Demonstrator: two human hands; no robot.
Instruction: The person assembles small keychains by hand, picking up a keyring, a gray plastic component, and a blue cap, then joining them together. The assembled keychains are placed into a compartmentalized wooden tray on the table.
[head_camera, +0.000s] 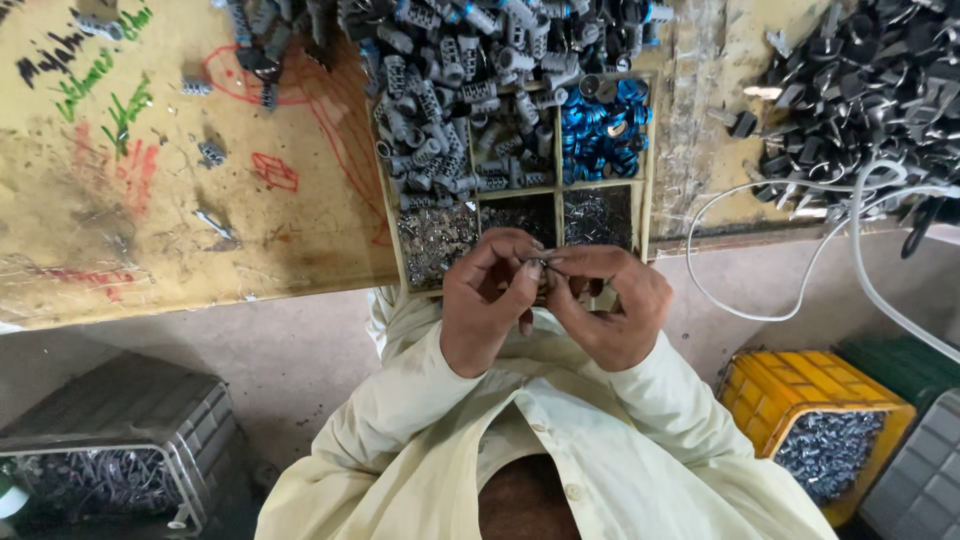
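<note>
Left hand: left hand (490, 300), centre of frame, fingers curled, thumb and forefinger pinching a small dark part (541, 264) at the tips.
Right hand: right hand (605, 305) meets it tip to tip; fingers closed on the same small part from the other side.
Part held: tiny, dark, metallic-looking; sits just below the lower edge of the divided tray (642, 140), over the person's lap.
Tray: four-way wooden divider on the worn bench (150, 200). Upper left cell heaped with grey ribbed plastic pieces (440, 120), upper right with blue rings (600, 125), lower two cells with fine metal bits (435, 240).
Progress: looks like mid-assembly of one unit. Supply heaps are still large, so much appears left; bins at lower left and a yellow crate (770, 390) at lower right hold grey pieces, possibly finished ones.
Surroundings: black clip-like parts (860, 80) piled upper right; white cable (780, 200) loops off the bench edge.
Hard to make out: shape of the pinched part, and whether it is one piece or two, is hidden by fingertips. Lower middle cell partly covered by the hands. Bins cut off by frame edges.
</note>
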